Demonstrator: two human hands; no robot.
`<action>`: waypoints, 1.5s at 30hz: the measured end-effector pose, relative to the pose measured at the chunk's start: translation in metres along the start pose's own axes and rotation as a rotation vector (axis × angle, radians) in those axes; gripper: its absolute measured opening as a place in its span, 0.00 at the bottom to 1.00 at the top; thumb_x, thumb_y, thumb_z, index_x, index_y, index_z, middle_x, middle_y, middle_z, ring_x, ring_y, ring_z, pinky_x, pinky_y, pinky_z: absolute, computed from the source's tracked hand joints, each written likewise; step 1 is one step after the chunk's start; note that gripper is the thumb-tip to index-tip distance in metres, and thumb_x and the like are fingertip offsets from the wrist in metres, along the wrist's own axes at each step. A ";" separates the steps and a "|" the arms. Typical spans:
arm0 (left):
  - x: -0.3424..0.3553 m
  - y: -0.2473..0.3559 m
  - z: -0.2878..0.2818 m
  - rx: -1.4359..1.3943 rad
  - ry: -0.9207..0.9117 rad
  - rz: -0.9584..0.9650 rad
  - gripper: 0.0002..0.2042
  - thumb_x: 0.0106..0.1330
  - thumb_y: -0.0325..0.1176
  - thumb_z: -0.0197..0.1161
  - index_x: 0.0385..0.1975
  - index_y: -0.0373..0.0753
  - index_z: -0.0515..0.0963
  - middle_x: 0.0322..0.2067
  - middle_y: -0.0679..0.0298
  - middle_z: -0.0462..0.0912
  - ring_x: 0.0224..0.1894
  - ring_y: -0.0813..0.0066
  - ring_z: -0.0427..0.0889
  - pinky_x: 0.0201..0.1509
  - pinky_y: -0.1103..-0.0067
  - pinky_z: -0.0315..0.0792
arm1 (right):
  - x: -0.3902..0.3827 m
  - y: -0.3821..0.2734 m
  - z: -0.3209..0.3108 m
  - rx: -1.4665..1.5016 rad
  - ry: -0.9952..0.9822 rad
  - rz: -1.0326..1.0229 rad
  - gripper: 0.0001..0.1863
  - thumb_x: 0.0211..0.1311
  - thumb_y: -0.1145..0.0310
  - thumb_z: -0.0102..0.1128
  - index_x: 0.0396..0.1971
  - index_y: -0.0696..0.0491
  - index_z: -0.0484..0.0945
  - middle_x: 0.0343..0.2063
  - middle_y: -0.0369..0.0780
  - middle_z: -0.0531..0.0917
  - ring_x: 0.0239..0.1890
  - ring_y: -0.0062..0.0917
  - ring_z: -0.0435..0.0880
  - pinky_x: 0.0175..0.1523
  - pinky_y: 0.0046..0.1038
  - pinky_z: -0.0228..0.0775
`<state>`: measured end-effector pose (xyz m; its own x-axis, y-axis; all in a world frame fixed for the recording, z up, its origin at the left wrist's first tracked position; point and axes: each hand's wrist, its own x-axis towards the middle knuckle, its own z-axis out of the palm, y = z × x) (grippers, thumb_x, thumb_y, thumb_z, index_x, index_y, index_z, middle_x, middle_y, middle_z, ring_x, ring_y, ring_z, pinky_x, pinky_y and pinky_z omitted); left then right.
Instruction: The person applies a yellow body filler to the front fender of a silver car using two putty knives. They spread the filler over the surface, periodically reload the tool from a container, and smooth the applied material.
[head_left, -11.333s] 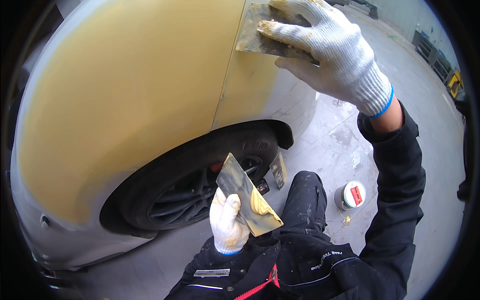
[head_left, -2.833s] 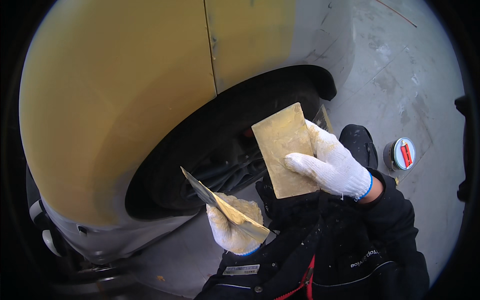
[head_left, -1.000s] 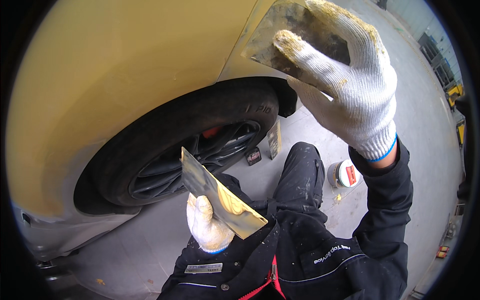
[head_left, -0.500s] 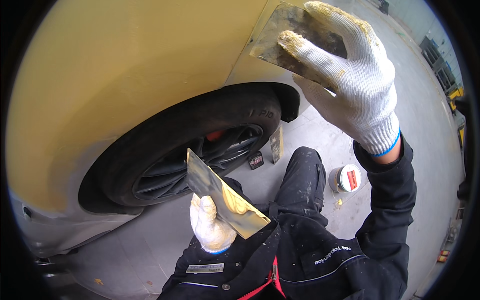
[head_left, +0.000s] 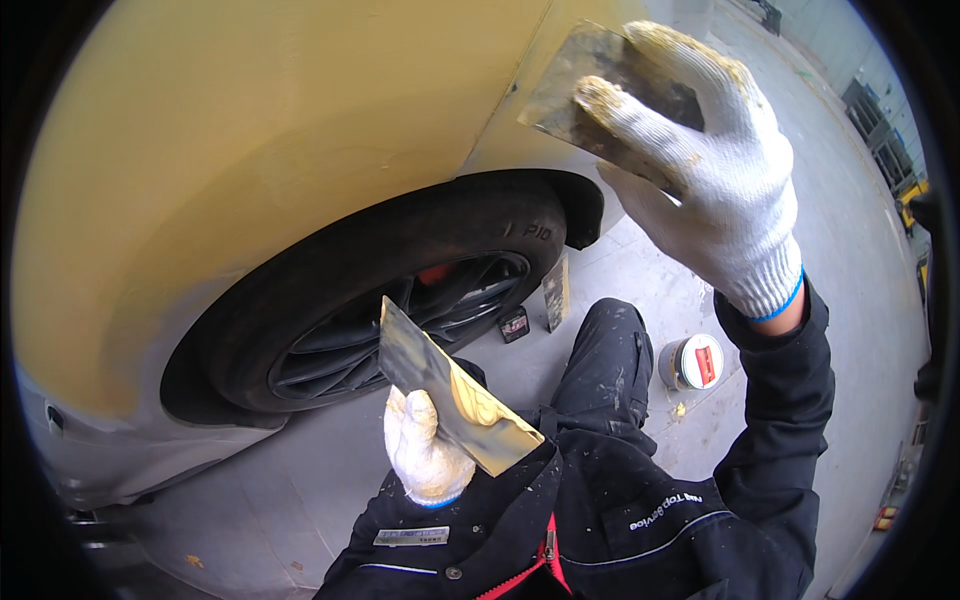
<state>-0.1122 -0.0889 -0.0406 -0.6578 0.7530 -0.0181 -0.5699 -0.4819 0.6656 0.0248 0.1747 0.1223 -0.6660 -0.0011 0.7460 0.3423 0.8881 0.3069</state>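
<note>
My right hand (head_left: 705, 160) wears a white knitted glove stained yellow at the fingertips and grips a stained flat spreader (head_left: 560, 90) at the yellow-coated car panel (head_left: 260, 120), beside its seam. Two fingers lie spread over the blade. Lower, in front of the wheel, my gloved left hand (head_left: 425, 450) holds a second flat spreader (head_left: 420, 355) with a thick smear of yellow putty along its right edge.
The black tyre and wheel (head_left: 235, 320) sit under the arch. Another stained plate (head_left: 556, 292) stands beside it, near a small black box (head_left: 514, 323). A tin (head_left: 682, 362) with a red item on its lid is by my knee. Dark racks (head_left: 870, 125) line the wall.
Since about three seconds ago my right hand has lifted its spreader up to the panel. Over the last second it has moved slightly right and down. My left hand holds almost still.
</note>
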 end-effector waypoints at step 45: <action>-0.101 0.078 -0.079 0.093 0.263 0.290 0.17 0.83 0.40 0.54 0.60 0.34 0.73 0.52 0.57 0.82 0.51 0.66 0.85 0.57 0.68 0.81 | -0.033 -0.220 0.070 0.796 0.273 1.002 0.37 0.64 0.60 0.76 0.71 0.54 0.74 0.65 0.45 0.75 0.62 0.37 0.83 0.66 0.33 0.76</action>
<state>-0.1288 -0.2380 -0.0456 -0.8953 0.4454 -0.0022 -0.3031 -0.6057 0.7357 -0.0751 0.0114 -0.0116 -0.1650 0.8058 0.5687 0.0616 0.5839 -0.8095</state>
